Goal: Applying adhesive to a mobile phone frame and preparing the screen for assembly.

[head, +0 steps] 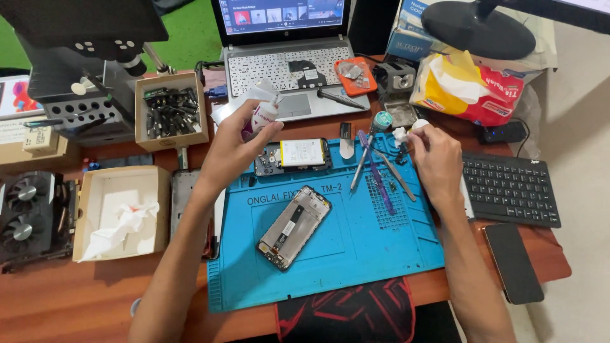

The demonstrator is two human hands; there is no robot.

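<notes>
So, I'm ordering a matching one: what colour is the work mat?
Blue mat, seen clearly in the head view.

Two opened phones (294, 227) (292, 155), two keyboards (510, 188) (279, 67), two boxes (121, 213) (171, 111).

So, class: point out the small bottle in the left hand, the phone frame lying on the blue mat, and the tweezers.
small bottle (264, 116), head view, its label.
phone frame (294, 227), head view, its middle.
tweezers (361, 166), head view, mid-shaft.

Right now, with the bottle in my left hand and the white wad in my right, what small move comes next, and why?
Probably bring the small bottle in the left hand across to the white wad pinched in the right hand. They are held well apart, above the blue mat.
</notes>
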